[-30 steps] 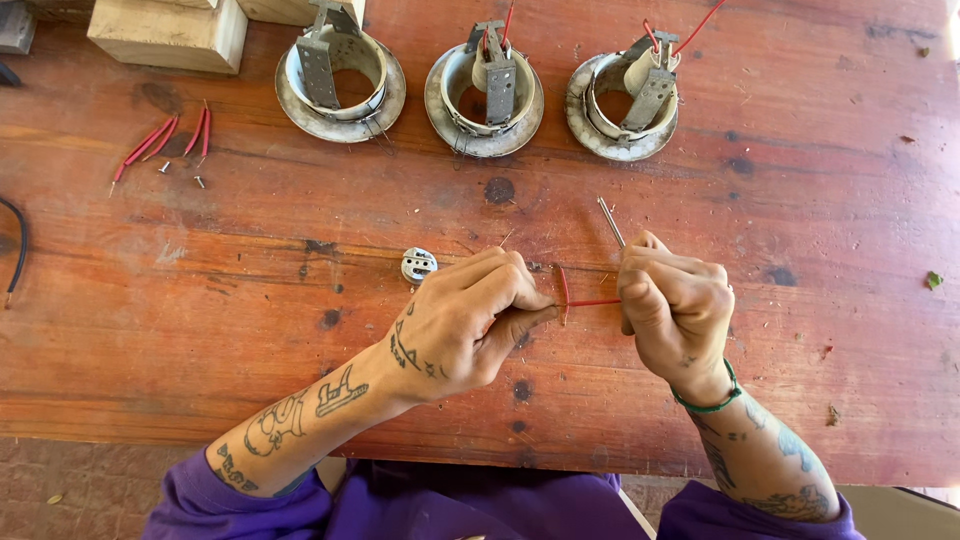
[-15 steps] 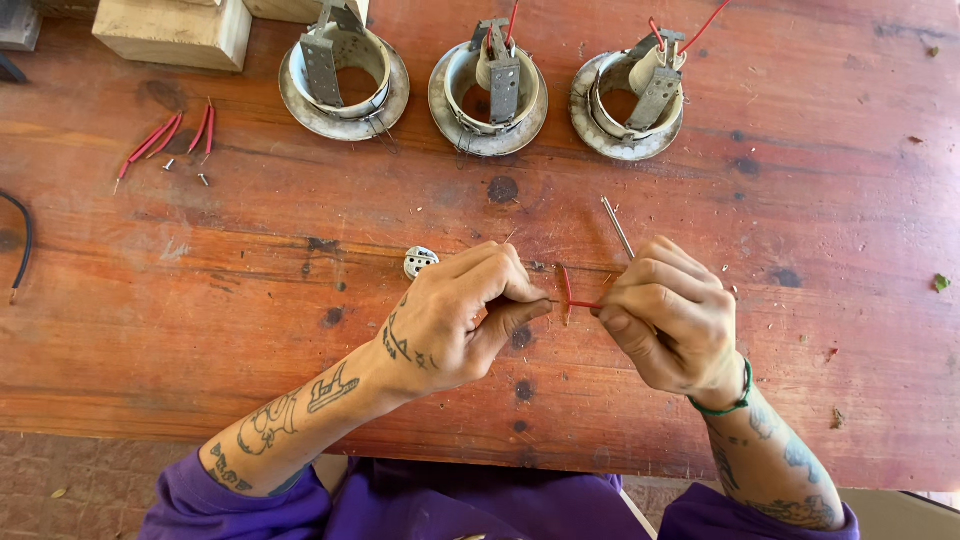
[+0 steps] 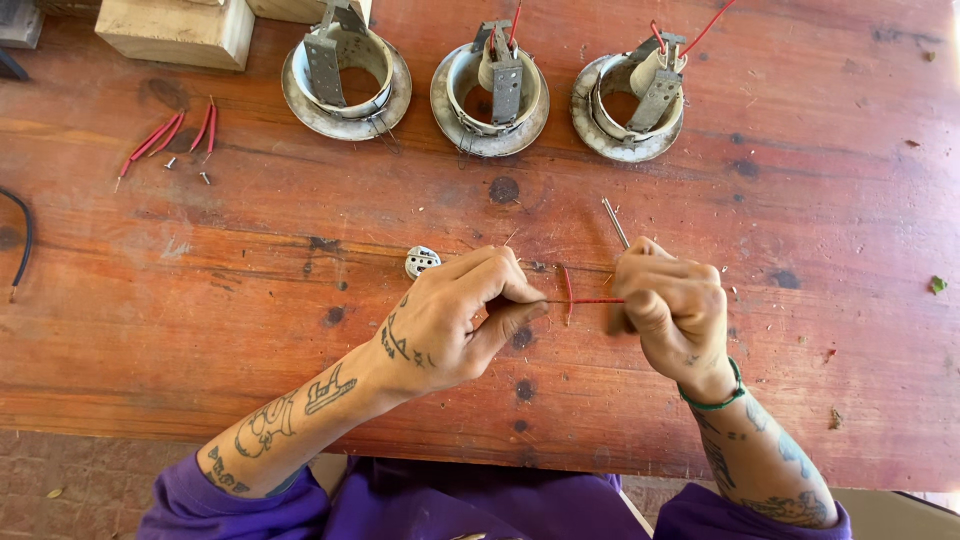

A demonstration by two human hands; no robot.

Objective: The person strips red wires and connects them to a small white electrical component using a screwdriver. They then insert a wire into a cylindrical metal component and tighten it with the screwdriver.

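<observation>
At frame centre, the left hand (image 3: pixel 455 320) pinches a short red wire (image 3: pixel 585 299) that the right hand (image 3: pixel 668 310), fisted around a thin metal tool (image 3: pixel 614 222), works. 3 metal fixtures (image 3: pixel 490 85) sit along the desk (image 3: pixel 250 300) top; 2 look wired, 1 bare.

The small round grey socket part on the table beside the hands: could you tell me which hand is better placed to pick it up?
Left, probably. The socket part lies just beyond the left hand, while the right hand sits farther off, holding a thin metal tool and one end of the red wire.
</observation>
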